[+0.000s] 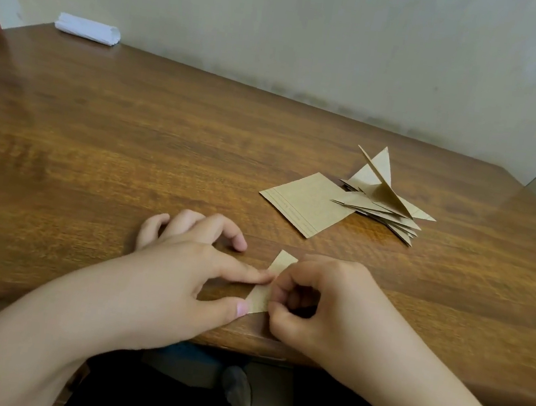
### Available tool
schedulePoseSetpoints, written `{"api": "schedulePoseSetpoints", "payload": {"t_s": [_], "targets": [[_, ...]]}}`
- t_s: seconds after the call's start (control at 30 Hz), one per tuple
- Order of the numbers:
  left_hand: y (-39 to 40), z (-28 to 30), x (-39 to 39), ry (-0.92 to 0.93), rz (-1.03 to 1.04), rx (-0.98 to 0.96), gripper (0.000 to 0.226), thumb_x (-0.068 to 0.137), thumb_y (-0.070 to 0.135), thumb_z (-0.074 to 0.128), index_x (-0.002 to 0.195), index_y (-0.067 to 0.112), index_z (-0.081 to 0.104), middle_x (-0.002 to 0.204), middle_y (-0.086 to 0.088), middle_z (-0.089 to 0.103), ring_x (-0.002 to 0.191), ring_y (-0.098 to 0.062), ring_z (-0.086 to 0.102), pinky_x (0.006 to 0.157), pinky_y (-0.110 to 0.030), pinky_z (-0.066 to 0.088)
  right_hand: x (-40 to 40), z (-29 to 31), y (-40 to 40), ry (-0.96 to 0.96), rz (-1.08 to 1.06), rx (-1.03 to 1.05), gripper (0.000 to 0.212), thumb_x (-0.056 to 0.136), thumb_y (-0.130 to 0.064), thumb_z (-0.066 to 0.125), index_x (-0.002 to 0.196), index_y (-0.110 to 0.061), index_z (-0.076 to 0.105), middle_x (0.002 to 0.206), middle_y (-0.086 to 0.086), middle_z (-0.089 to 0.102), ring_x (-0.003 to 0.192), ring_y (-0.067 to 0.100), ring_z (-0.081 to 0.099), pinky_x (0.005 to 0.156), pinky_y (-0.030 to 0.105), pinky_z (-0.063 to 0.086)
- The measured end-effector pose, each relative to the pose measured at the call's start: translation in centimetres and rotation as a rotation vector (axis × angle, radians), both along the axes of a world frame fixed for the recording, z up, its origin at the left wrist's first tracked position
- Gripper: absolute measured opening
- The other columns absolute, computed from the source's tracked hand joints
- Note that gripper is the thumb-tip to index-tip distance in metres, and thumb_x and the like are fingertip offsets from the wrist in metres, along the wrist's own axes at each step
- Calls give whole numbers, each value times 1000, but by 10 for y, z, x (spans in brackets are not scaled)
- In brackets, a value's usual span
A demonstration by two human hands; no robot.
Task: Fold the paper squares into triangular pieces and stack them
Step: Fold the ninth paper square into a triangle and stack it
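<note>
A white paper roll (87, 29) lies at the wooden table's (132, 137) far corner.

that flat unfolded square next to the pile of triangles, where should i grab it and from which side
Take the flat square by its near-left edge, coming from the left. It lies flat on the table, so fingers probably need to slide under or lift a free corner. Its right corner is overlapped by the stack of folded triangles, so pulling from that side would likely disturb the stack.
</note>
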State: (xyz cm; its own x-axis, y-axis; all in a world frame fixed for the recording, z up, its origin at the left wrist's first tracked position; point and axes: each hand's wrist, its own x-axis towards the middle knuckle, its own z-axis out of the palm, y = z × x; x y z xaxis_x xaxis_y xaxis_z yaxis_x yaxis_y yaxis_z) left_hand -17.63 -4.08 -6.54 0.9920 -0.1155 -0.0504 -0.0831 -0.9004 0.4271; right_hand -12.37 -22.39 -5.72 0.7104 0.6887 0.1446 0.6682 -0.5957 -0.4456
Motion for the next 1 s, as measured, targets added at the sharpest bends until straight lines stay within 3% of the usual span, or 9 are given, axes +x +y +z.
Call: {"api": "schedulePoseSetpoints", "payload": {"t_s": [0.27, 0.47, 0.63, 0.83, 1.0], "targets": [[1, -2, 1, -6, -14, 50, 30, 85, 65, 31, 112, 79, 30, 121, 36, 12, 118, 8, 3, 111, -33, -4, 7, 4, -23, 44, -142, -4, 5, 77, -25, 67, 73, -24, 68, 72, -6, 62, 80, 4, 54, 71, 20, 47], [3, -4, 0, -28, -8, 45, 60, 51, 74, 5, 107, 85, 24, 123, 39, 11, 117, 10, 3, 111, -34, -4, 14, 5, -38, 44, -224, -21, 8, 77, -25, 68, 69, -26, 67, 68, -7, 62, 75, 2, 55, 66, 18, 47], [4, -5, 1, -33, -17, 36, 57, 52, 75, 6, 105, 86, 23, 122, 40, 11, 117, 11, 3, 112, -34, -5, 20, 8, -48, 76, -268, -51, 10, 80, -26, 68, 70, -28, 66, 69, -6, 64, 72, 0, 56, 62, 14, 47], [2, -5, 1, 6, -6, 52, 36, 77, 67, 24, 110, 81, 28, 122, 40, 12, 119, 11, 2, 112, -35, -7, 25, 11, -54, 68, -309, -120, 10, 80, -27, 65, 70, -27, 65, 69, -7, 63, 69, 4, 57, 61, 15, 48], [3, -7, 1, -25, 0, 38, 54, 57, 75, 12, 108, 83, 27, 122, 39, 14, 121, 10, 4, 112, -38, -11, 26, 16, -47, 68, -339, -52, 4, 89, -33, 60, 85, -35, 62, 86, -15, 59, 79, 1, 53, 65, 14, 45]]}}
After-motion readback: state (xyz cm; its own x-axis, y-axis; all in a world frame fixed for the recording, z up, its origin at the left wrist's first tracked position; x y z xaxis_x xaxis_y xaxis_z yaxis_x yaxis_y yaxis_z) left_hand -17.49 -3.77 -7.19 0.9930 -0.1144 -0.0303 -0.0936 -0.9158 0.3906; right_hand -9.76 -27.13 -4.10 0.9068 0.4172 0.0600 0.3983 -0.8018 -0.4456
